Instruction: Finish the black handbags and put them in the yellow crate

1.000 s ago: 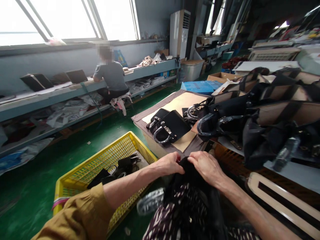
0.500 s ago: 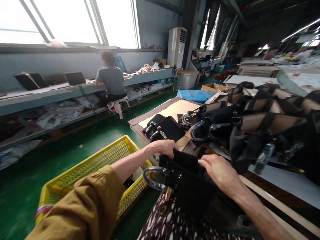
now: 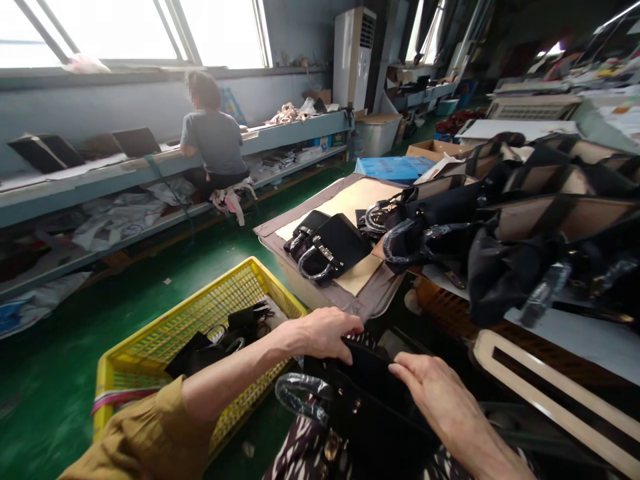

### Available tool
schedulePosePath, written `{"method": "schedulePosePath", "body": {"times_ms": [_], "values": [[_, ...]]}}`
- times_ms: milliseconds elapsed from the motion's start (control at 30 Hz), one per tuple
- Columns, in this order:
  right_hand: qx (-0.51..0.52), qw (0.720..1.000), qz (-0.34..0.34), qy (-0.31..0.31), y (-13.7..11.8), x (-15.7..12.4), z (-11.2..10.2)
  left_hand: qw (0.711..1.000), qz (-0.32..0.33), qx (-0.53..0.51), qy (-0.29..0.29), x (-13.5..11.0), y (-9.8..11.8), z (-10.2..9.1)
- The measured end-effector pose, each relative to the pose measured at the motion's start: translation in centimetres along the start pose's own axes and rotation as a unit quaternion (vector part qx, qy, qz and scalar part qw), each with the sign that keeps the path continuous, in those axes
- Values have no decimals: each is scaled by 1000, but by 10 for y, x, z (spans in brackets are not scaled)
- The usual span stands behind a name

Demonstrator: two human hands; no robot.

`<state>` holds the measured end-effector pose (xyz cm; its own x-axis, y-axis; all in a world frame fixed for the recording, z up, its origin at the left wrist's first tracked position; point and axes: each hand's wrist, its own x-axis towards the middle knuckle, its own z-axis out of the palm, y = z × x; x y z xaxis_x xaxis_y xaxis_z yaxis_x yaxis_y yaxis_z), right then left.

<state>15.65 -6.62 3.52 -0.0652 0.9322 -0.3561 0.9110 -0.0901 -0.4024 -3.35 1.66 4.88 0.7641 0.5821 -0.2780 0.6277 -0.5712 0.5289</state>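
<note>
A black handbag [image 3: 380,413] rests on my lap, over a dark patterned garment [image 3: 295,443]. Its round handle [image 3: 295,393], wrapped in clear plastic, sticks out to the left, above gold-coloured metal fittings. My left hand [image 3: 325,333] grips the bag's top edge at the left, thumb on the near side and fingers over the rim. On the right part of the same edge, my right hand [image 3: 425,380] pinches the rim between thumb and fingers. Between the two hands the bag's dark mouth shows; its inside is too dark to make out.
Left of me on the green floor stands a yellow basket [image 3: 125,353] with black bags inside. Ahead, a padded table [image 3: 285,227] bears a finished-looking black handbag [image 3: 345,247]. Many black bags [image 3: 530,253] are heaped at right. A person [image 3: 215,143] sits at the far bench [image 3: 280,150].
The handbag and both hands have come lower, nearer my lap. The view has shifted, showing more of the basket's contents and the table's near corner. The seated person's head has turned.
</note>
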Motion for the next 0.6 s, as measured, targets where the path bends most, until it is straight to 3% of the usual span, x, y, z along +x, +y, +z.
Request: {"method": "schedulePosePath", "body": {"times_ms": [133, 333, 600], "values": [[17, 1000, 4, -19, 3, 0, -2, 995, 14, -81, 53, -1, -1, 7], [29, 999, 17, -37, 6, 2, -4, 989, 24, -138, 39, 6, -14, 21], [23, 998, 11, -53, 2, 3, -5, 987, 45, -155, 18, 15, -18, 22]]}}
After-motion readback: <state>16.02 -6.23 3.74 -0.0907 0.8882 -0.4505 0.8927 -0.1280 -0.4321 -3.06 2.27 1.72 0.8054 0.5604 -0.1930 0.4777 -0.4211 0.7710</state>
